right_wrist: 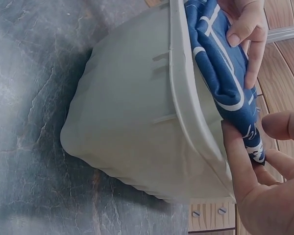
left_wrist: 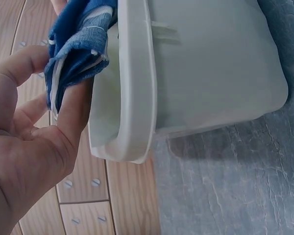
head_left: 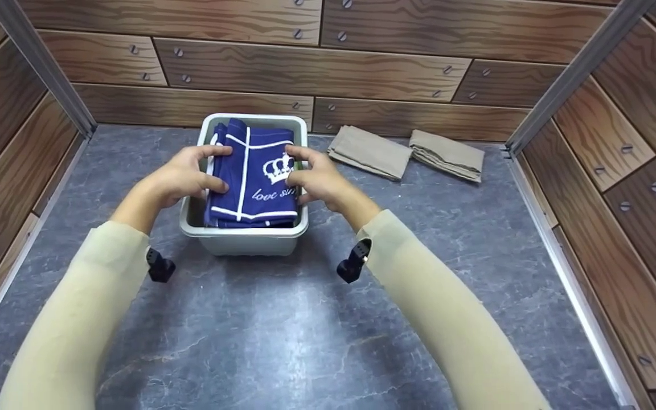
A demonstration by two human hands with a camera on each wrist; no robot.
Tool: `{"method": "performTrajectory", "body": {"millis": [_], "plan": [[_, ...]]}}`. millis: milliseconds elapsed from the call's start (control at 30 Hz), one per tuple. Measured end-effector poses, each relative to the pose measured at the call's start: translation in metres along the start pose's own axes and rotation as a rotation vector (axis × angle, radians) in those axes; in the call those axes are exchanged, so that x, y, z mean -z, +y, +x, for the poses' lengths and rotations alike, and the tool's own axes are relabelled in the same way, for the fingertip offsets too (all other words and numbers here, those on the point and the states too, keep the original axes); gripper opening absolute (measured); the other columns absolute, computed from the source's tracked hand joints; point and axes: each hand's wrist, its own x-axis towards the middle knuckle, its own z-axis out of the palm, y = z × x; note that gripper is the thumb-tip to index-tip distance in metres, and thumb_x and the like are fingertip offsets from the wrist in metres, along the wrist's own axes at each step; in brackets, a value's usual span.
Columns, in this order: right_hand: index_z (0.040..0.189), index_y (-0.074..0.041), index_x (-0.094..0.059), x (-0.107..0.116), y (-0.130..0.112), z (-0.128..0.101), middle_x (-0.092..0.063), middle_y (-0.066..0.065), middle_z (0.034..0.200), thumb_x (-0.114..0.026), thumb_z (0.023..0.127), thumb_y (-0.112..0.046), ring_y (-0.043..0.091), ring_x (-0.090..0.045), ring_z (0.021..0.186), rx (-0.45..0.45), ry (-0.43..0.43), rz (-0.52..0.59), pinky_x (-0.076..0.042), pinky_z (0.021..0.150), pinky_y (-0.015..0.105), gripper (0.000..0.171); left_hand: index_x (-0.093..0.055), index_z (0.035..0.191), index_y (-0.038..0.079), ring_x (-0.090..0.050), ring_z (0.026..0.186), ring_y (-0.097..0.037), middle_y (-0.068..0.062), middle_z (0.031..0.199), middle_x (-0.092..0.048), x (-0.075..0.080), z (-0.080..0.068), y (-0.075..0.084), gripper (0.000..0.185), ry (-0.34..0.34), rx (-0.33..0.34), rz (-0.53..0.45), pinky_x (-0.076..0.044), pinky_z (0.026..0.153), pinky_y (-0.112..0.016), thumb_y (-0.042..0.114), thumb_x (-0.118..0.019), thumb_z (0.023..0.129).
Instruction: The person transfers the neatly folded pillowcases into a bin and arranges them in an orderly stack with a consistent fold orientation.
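A folded blue cloth [head_left: 265,171] with white lines, a white crown and script lettering lies at the mouth of a pale grey plastic bin [head_left: 248,242]. My left hand [head_left: 180,173] grips its left side, with fingers and thumb about the folded edge [left_wrist: 81,49] in the left wrist view. On the opposite side my right hand [head_left: 325,179] holds the right edge, its fingers partly tucked between cloth and bin wall. The right wrist view shows the cloth [right_wrist: 220,63] bulging above the rim. What lies beneath it in the bin is mostly hidden.
Two folded beige cloths [head_left: 370,152] [head_left: 447,155] lie to the right of the bin, near the back wall. Wood-patterned panels [head_left: 305,62] enclose the grey marbled surface [head_left: 282,341] at the back and both sides, with metal strips at the corners.
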Motion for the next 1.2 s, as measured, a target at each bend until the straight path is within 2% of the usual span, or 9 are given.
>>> {"method": "performTrajectory", "body": {"millis": [300,467,667,933,1200], "plan": [[0.151,-0.012,-0.043,0.0,-0.0038,0.0031,-0.044,0.007,0.143,-0.058,0.082,0.01,0.029,-0.066,0.096,0.002,-0.011,-0.002,-0.062,0.072,0.045,0.074,-0.036,0.154,0.014,-0.066,0.096,-0.022,-0.022,0.14,-0.044,0.003,0.0006,0.0011,0.081,0.003,0.007,-0.011,-0.061,0.079,-0.035,-0.009,-0.068,0.083],[0.15,-0.011,-0.043,-0.0009,-0.0056,0.0045,-0.043,0.008,0.143,-0.057,0.082,0.011,0.03,-0.065,0.099,0.003,-0.007,0.004,-0.062,0.073,0.045,0.073,-0.037,0.153,0.014,-0.065,0.097,-0.023,-0.022,0.14,-0.044,0.004,0.0008,0.0029,0.08,0.009,0.012,-0.003,-0.061,0.078,-0.035,-0.009,-0.068,0.083],[0.15,-0.01,-0.044,-0.0016,-0.0037,0.0067,-0.043,0.009,0.142,-0.056,0.083,0.01,0.031,-0.063,0.102,0.012,-0.001,-0.017,-0.062,0.072,0.045,0.071,-0.038,0.153,0.014,-0.065,0.095,-0.023,-0.021,0.14,-0.043,0.0038,0.0021,0.0028,0.081,0.017,0.005,0.048,-0.061,0.075,-0.034,-0.009,-0.069,0.082],[0.15,-0.011,-0.043,-0.0034,-0.0026,0.0084,-0.043,0.01,0.14,-0.056,0.083,0.009,0.032,-0.062,0.102,0.007,0.0,-0.027,-0.062,0.071,0.045,0.071,-0.037,0.154,0.013,-0.061,0.106,-0.028,-0.022,0.137,-0.046,0.0046,0.0026,0.001,0.081,0.021,-0.004,0.097,-0.06,0.082,-0.037,-0.008,-0.069,0.082],[0.15,-0.01,-0.042,-0.0063,-0.0024,0.0093,-0.043,0.011,0.14,-0.057,0.084,0.009,0.033,-0.063,0.103,0.006,-0.009,-0.031,-0.062,0.071,0.044,0.07,-0.037,0.154,0.013,-0.058,0.114,-0.031,-0.022,0.143,-0.043,0.0043,0.0023,-0.0011,0.08,0.03,-0.009,0.158,-0.059,0.087,-0.041,-0.005,-0.069,0.083]]}}
